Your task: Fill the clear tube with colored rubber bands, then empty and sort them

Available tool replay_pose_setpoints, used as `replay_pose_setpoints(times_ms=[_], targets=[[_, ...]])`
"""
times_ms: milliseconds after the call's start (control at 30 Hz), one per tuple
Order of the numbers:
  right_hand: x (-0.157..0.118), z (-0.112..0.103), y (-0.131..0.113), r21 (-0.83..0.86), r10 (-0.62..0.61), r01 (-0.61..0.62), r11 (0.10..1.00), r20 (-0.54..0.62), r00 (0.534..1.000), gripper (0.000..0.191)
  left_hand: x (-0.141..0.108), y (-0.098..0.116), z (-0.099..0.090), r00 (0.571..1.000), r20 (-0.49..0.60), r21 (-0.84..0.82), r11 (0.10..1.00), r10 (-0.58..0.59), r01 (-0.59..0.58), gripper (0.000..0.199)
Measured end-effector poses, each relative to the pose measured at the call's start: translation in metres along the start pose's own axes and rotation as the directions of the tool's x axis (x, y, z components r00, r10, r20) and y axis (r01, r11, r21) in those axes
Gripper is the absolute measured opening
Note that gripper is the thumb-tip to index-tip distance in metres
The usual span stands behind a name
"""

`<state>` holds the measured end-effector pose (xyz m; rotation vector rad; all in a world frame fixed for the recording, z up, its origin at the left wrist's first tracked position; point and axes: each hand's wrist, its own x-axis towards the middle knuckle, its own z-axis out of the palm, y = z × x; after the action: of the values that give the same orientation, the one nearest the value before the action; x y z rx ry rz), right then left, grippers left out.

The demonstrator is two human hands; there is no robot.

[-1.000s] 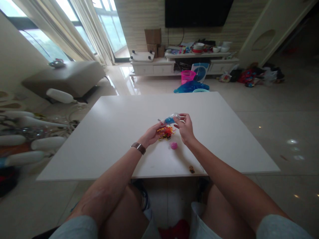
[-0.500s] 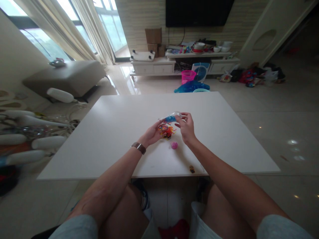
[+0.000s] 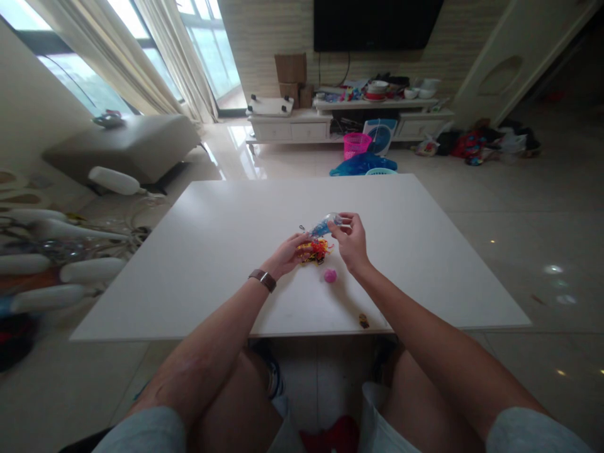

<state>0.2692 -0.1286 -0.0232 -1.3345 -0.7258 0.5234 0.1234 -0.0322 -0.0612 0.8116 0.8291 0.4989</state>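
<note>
Between my hands is a clear plastic bag (image 3: 324, 226) with something blue inside, raised just over the table. My right hand (image 3: 352, 242) grips its far right end between thumb and fingers. At its lower left end, the fingers of my left hand (image 3: 287, 255) close on the bag's edge. A heap of red, yellow and orange strands (image 3: 319, 250), perhaps cords, lies under the bag, partly hidden by my left fingers. Nearer to me a small pink ball-like thing (image 3: 330, 275) rests on the white table (image 3: 198, 251).
A small brown-and-yellow figure-like piece (image 3: 363, 321) lies near the table's front edge. Past the far edge, a blue bag (image 3: 363, 165) and a pink basket (image 3: 356, 145) are on the floor. White-armed lamp parts (image 3: 94, 270) stand to the left of the table.
The bag has tilted, its left end dropping toward the strands. My left fingers have curled in closer on it, and my right hand has barely moved.
</note>
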Motion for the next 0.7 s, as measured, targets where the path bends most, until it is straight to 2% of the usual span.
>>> replay_pose_setpoints(times_ms=[167,267,333,400,467,533,600,700], targets=[[-0.002,-0.001,-0.003,-0.045,-0.053,0.054,0.998,0.009,0.999,0.046,0.0,0.0,0.0,0.999,-0.048,0.012,1.0,0.02,-0.02,0.021],[-0.002,0.0,-0.003,-0.005,-0.024,0.024,1.0,0.013,1.0,0.049,-0.001,0.001,0.002,0.999,0.004,-0.066,0.997,0.036,-0.035,0.018],[-0.001,0.0,-0.003,0.053,0.021,-0.021,0.998,0.014,1.0,0.05,-0.005,0.004,0.004,0.997,0.071,-0.149,0.988,0.04,-0.029,0.02],[0.001,0.0,-0.003,0.121,0.074,-0.074,0.99,0.005,0.997,0.05,-0.01,0.007,0.005,0.983,0.183,-0.213,0.977,0.025,0.014,0.023],[0.003,0.0,-0.002,0.175,0.135,-0.132,0.976,-0.008,0.991,0.049,-0.015,0.009,0.006,0.949,0.316,-0.221,0.973,0.004,0.07,0.03],[0.005,-0.001,0.0,0.207,0.195,-0.189,0.96,-0.012,0.981,0.049,-0.017,0.009,0.005,0.918,0.397,-0.183,0.978,-0.017,0.098,0.034],[0.006,-0.002,0.001,0.219,0.235,-0.228,0.949,-0.009,0.972,0.05,-0.015,0.007,0.004,0.914,0.404,-0.147,0.984,-0.029,0.096,0.035],[0.005,-0.001,0.002,0.212,0.225,-0.216,0.953,-0.015,0.974,0.05,-0.007,0.003,0.001,0.947,0.321,-0.121,0.99,-0.027,0.069,0.032]])
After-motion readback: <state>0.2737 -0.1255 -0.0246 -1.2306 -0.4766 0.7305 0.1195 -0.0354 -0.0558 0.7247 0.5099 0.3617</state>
